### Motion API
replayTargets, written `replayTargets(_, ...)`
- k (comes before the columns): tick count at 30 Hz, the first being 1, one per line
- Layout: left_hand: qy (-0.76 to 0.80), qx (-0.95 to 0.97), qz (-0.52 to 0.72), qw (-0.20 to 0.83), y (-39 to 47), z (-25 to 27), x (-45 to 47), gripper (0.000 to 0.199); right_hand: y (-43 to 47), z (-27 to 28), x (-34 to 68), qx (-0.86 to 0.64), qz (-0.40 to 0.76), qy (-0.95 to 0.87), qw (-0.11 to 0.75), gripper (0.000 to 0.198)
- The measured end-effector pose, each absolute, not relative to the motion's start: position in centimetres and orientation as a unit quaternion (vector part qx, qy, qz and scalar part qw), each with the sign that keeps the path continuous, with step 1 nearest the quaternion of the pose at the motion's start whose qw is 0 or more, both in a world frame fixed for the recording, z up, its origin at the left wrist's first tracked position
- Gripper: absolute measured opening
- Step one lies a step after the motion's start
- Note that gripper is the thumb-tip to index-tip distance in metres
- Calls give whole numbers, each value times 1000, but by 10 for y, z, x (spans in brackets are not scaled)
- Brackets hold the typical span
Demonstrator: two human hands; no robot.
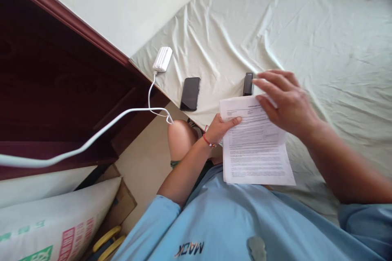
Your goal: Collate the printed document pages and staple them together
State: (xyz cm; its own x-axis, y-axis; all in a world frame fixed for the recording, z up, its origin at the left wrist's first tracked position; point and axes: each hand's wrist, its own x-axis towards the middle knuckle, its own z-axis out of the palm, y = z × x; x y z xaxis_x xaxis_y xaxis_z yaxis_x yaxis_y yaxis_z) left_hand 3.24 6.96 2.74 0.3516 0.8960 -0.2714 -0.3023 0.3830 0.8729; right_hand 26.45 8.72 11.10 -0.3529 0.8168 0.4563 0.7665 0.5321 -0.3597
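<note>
Dark-printed white papers (256,151), black phone (190,94), pale green sheet (339,61), blue shirt (241,216), dark panel (58,73) seemingly maroon

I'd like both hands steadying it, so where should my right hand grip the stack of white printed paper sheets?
Probably its lower right edge, pinched above and below from the right: the stack is thin and uncovered there, and your left hand holds the left edge.

Here the blurred bare right hand (286,96) masks one corner of the white printed paper sheets (255,159), text too tiny to read, while left of them a smooth white cable (92,143) slips out of view.
</note>
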Motion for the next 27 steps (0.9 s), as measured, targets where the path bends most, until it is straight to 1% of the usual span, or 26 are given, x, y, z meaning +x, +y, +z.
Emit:
replayTargets(2,395,372,420,727,70,30,34,55,89,121,249,-444,49,-859,249,34)
replayTargets(4,393,373,424,726,69,32,35,55,91,124,240,-421,61,-878,220,33)
replayTargets(8,384,387,417,728,67,34,33,54,94,120,234,-424,60,-878,215,35)
replayTargets(14,405,432,405,697,66,34,35,61,93,116,230,-418,61,-893,156,34)
replayTargets(17,422,454,400,675,66,35,36,63,94,116,231,-415,55,-892,172,36)
replayTargets(20,424,467,379,677,65,39,36,68,95,116,232,-428,48,-880,201,35)
replayTargets(24,434,499,366,655,64,43,36,68,94,116,232,-403,62,-895,182,30)
replayTargets(27,443,497,383,640,64,41,37,67,94,118,231,-397,59,-894,199,32)
